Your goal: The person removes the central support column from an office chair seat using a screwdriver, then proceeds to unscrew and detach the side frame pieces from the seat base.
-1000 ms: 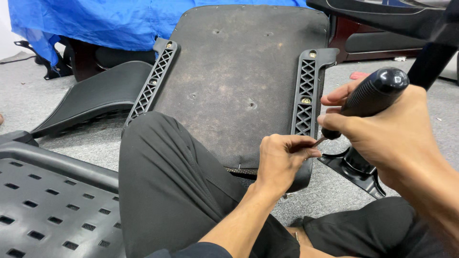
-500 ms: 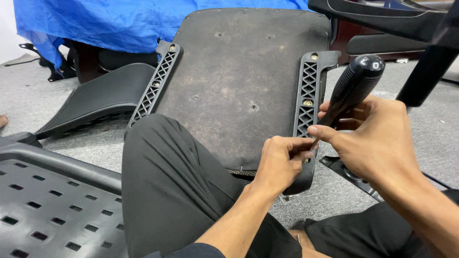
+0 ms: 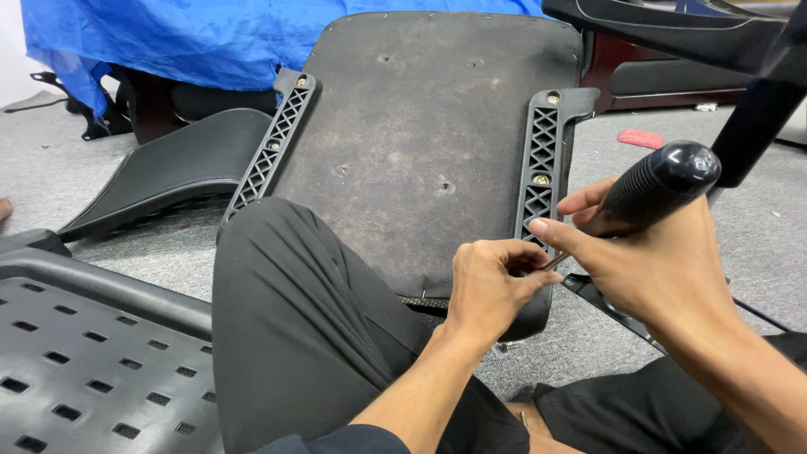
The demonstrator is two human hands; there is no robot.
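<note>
Right hand [image 3: 664, 269] wrapped around a black screwdriver [image 3: 647, 189], left hand [image 3: 492, 286] pinching its tip at the lowest hole of the right lattice bracket [image 3: 538, 181] on the upturned seat base [image 3: 420, 134]; upper two screws seated, this one apparently unfinished.

Furniture workshop: dismantled chair parts [image 3: 168, 168]

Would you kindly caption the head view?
Right hand tilts a black-handled screwdriver; left hand steadies its tip at the seat bracket.
</note>
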